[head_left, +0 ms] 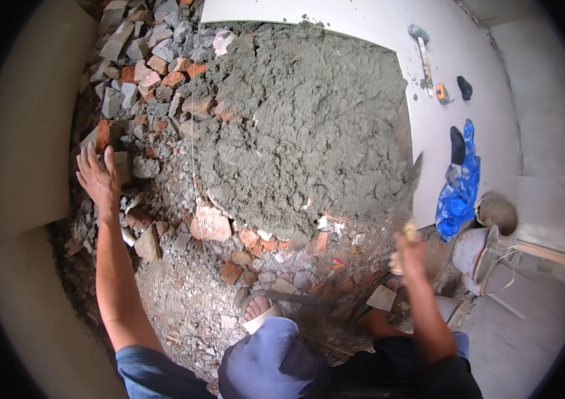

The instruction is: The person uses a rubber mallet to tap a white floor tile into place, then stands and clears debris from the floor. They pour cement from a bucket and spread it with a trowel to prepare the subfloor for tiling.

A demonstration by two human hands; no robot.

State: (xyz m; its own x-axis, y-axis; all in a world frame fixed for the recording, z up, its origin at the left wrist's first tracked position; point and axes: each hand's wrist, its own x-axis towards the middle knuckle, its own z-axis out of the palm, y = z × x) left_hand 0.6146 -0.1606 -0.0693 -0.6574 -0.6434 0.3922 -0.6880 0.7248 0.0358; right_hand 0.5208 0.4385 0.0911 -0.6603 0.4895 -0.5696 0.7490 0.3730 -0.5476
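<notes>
My right hand point(410, 258) is closed round the light wooden handle of a trowel point(413, 181). Its pointed blade reaches up past the right edge of a broad patch of wet grey mortar point(302, 126), close to the pale tile. At the far left, my left hand point(99, 176) lies open with fingers spread over the rubble. Beside its fingers are an orange brick piece point(103, 135) and a brownish chunk point(123, 167); whether the palm presses on the chunk is hard to see. A thin string point(193, 143) runs along the mortar's left side.
Broken bricks and stones point(142, 66) cover the left. Large pale tiles point(435, 146) border the mortar, bearing a mallet point(421, 53), an orange tape measure point(442, 94), and a blue plastic bag point(458, 193). Buckets point(472, 249) stand at right. My sandalled foot point(259, 312) rests on debris.
</notes>
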